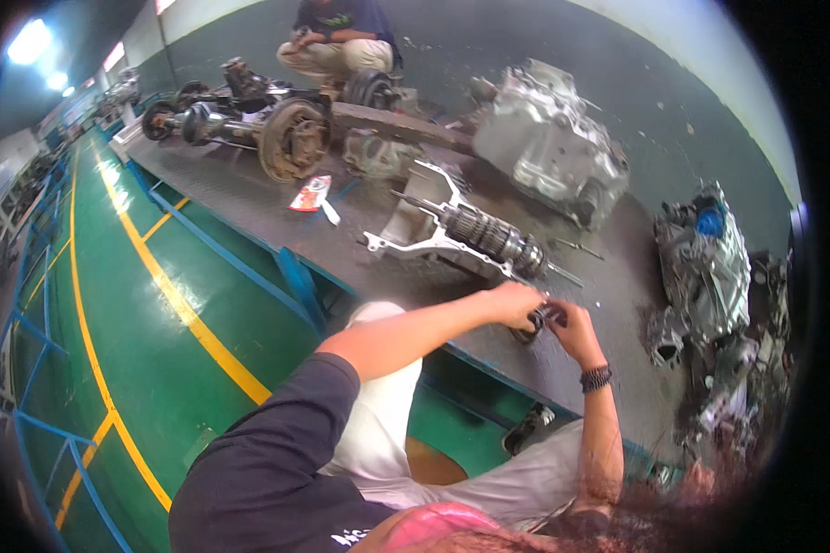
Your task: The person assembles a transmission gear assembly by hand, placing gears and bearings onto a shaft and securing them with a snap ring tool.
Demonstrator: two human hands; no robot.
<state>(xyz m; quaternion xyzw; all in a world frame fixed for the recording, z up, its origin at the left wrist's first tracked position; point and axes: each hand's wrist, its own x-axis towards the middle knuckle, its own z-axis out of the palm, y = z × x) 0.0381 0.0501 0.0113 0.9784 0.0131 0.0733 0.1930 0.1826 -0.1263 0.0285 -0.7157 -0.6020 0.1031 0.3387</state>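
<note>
My left hand [512,305] and my right hand [575,332] meet over the near edge of the dark workbench. Between them is a small dark ring-shaped metal part [527,332], with the fingers of both hands closed round it. Its exact kind is partly hidden by the fingers. Just beyond my hands lies an open silver gearbox housing half [398,241]. A gear shaft [489,232] with a row of toothed gears rests in it. Thin metal rods [576,249] lie to the right of the shaft.
A large gearbox casing [549,138] stands farther back, another casing [710,267] at the right. Axle parts with a rusty brake drum [295,138] sit at the far left, near a red-and-white packet [311,194]. A person [341,41] squats on the bench's far side.
</note>
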